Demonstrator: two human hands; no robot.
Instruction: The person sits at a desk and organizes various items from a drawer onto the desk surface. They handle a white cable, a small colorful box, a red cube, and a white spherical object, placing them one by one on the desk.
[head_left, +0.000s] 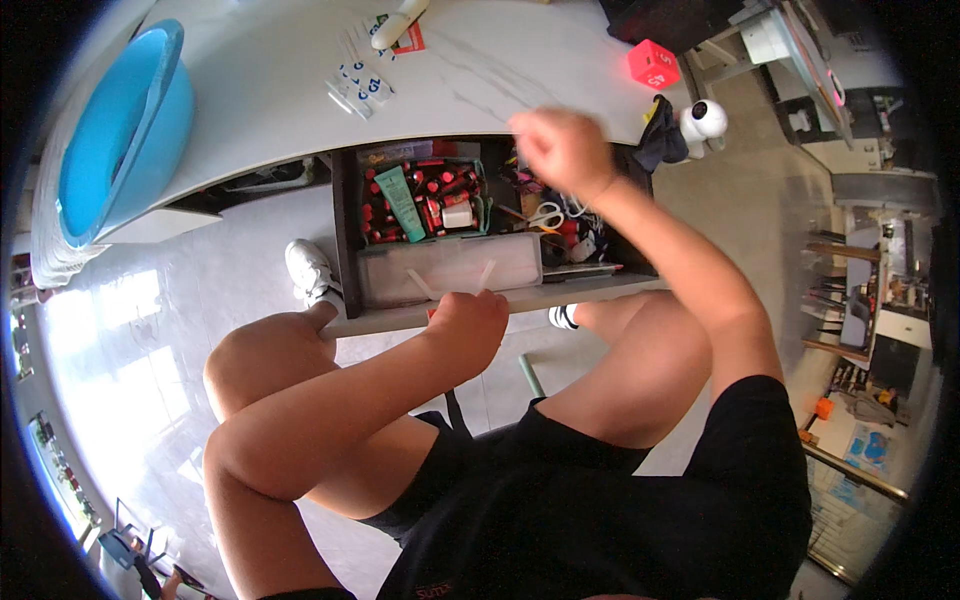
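An open drawer (347, 225) juts out from under a white marble-patterned tabletop (465, 90). My left hand (472, 319) is at the drawer's front edge, its fingers curled over the rim. Above the drawer's right part is my right hand (562, 146), blurred, with bent fingers; whether it holds anything cannot be seen. Inside the drawer, a basket (484, 176) holds many small red-and-black bottles, a green squeeze tube (400, 204) and a small white box (457, 215). White-handled scissors (547, 216) and a white cable lie right of it. A translucent plastic case (517, 259) lies along the front.
A large blue basin (169, 112) stands at the tabletop's left. Clear packets (360, 86) and a whitish elongated object (397, 24) lie at the back. A red cube timer (653, 64) and a white camera (703, 121) are at the right. My knees flank the drawer.
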